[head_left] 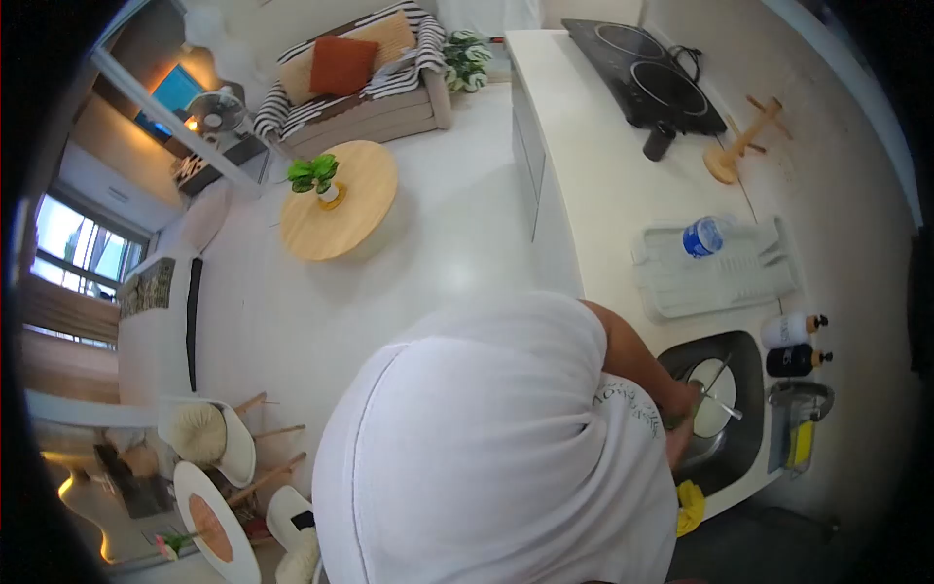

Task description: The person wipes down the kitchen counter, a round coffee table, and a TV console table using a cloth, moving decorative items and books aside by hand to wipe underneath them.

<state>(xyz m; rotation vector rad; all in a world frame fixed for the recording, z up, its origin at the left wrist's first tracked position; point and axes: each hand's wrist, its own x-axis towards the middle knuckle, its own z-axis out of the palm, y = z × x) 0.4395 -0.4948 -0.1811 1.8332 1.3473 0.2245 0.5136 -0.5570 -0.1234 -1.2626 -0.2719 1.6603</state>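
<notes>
Over the dark sink (749, 448), my left hand (684, 401) reaches to the near edge of a round white plate (713, 420). My right hand (678, 443) is just below it, at the sink's near side, partly hidden by my white shirt (486, 457). Thin metal utensils (726, 408) lie across the plate, close to my left hand. The fingers of both hands are too small and covered to show what they hold. A yellow cloth (691, 507) hangs at the sink's front corner.
Beyond the sink are a white pump bottle (786, 332), a black pump bottle (790, 361) and a rack with a yellow sponge (802, 443). A drying tray (671, 287) bears a plastic water bottle (702, 237). The counter (564, 127) also holds a cooktop (642, 73) and a wooden stand (722, 164).
</notes>
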